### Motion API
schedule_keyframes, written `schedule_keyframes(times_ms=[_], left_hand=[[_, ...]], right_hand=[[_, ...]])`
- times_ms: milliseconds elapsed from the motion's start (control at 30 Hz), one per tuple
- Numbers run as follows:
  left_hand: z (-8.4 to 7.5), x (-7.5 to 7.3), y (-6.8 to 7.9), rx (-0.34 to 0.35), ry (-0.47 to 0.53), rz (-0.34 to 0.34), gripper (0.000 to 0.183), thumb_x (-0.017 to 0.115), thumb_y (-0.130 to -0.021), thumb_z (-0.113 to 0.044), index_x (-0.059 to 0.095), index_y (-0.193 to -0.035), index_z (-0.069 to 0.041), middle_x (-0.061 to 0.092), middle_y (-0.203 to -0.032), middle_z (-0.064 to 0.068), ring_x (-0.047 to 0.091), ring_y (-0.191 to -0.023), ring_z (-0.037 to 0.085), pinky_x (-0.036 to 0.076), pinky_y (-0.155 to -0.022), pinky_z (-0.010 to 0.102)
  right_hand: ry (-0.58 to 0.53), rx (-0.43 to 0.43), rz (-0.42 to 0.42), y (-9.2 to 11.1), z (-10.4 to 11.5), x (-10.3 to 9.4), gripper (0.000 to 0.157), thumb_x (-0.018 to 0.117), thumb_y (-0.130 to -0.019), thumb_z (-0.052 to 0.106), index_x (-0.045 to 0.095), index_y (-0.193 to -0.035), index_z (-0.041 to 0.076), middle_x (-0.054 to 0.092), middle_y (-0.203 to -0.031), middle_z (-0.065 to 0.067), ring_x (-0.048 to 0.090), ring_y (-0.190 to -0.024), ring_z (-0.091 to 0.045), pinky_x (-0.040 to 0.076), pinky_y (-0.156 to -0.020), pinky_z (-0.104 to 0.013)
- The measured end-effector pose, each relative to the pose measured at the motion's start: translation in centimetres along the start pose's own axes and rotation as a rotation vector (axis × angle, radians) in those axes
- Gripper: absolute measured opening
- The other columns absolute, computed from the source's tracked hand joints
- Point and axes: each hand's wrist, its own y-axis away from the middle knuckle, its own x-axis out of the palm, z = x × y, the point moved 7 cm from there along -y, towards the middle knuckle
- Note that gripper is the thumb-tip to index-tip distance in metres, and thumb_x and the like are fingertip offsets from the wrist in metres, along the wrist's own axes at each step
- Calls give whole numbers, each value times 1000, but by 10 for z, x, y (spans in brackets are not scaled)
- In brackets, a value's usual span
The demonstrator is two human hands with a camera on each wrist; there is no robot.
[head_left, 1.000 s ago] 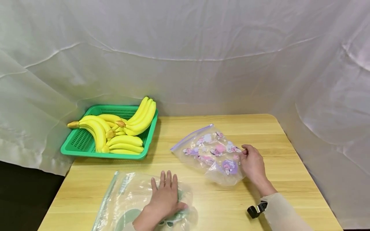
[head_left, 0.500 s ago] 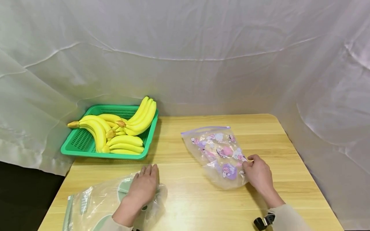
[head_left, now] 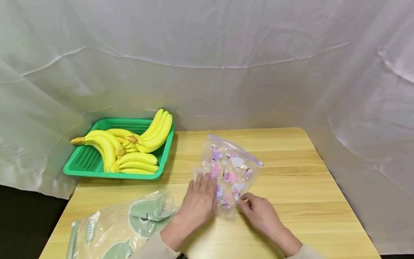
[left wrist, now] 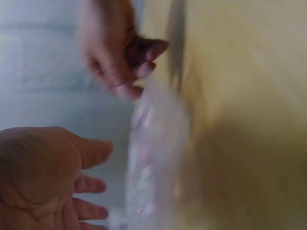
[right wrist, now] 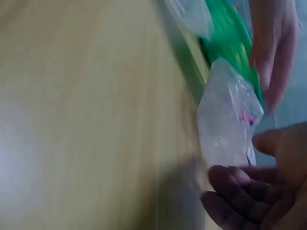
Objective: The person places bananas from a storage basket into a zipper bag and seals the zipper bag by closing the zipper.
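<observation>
A clear zip bag (head_left: 231,176) with pink and purple cartoon prints is in the middle of the table, its purple zip edge pointing away. My left hand (head_left: 199,201) lies along the bag's left side, fingers straight and together. At the bag's lower right edge, my right hand (head_left: 258,212) grips the film between thumb and curled fingers. In the right wrist view, the bag (right wrist: 228,117) passes behind the fingers (right wrist: 230,191). A second clear zip bag (head_left: 106,230), with green prints, lies at the front left, partly behind the left forearm.
At the back left stands a green perforated basket (head_left: 166,158) with several bunches of yellow bananas (head_left: 136,158). One bunch leans over its right rim. Grey-white curtains (head_left: 226,97) surround the wooden table (head_left: 307,201) at the back and sides.
The pink-printed bag has moved left and turned, carried by my right hand. My left hand has left the green-printed bag, which shifted left, and now meets the pink-printed one.
</observation>
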Motion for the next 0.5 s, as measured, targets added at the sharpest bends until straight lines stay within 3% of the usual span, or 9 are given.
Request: schedule_keyframes(times_ms=[67, 133, 233, 333, 433, 500], left_hand=[[-2, 15, -5, -26, -10, 34, 75, 58, -92, -52, 40, -147, -5, 35, -152, 25, 30, -142, 45, 32, -110, 62], [1, 27, -7, -60, -18, 93, 87, 58, -86, -64, 39, -148, -5, 31, -154, 26, 25, -144, 46, 28, -111, 63], [12, 39, -8, -71, 2, 175, 102, 63, -76, -70, 34, -151, -7, 22, -157, 26, 16, -147, 46, 22, -113, 65], [22, 44, -9, -32, 43, 252, 113, 72, -68, -69, 27, -154, -10, 14, -160, 25, 8, -148, 45, 16, -115, 64], [33, 45, -11, 11, 69, 319, 124, 78, -61, -67, 21, -156, -12, 7, -162, 22, 2, -149, 43, 9, -117, 63], [41, 45, -14, 20, 56, 362, 128, 81, -58, -65, 17, -157, -14, 3, -163, 20, -1, -150, 42, 6, -117, 62]], right_hand=[[23, -54, 30, 2, 11, 5, 8, 66, -92, 31, 71, -89, 25, 58, -65, 17, 48, -56, 0, 42, -56, -21], [45, -98, 5, -1, 16, 3, 9, 66, -92, 29, 72, -87, 25, 62, -70, 16, 51, -60, 0, 45, -59, -22], [92, -141, -129, -12, 11, -10, 15, 68, -91, 26, 73, -99, 16, 69, -84, 4, 61, -71, -10, 52, -66, -31], [170, -212, -220, -24, 2, -18, 38, 69, -90, 28, 65, -120, 5, 67, -109, -13, 64, -98, -27, 53, -86, -45], [237, -268, -171, -33, -8, -11, 62, 68, -90, 35, 49, -138, 0, 53, -136, -23, 49, -127, -40, 39, -106, -53], [263, -279, -100, -35, -13, -3, 74, 66, -90, 41, 40, -145, -1, 42, -147, -26, 38, -137, -44, 31, -112, -57]])
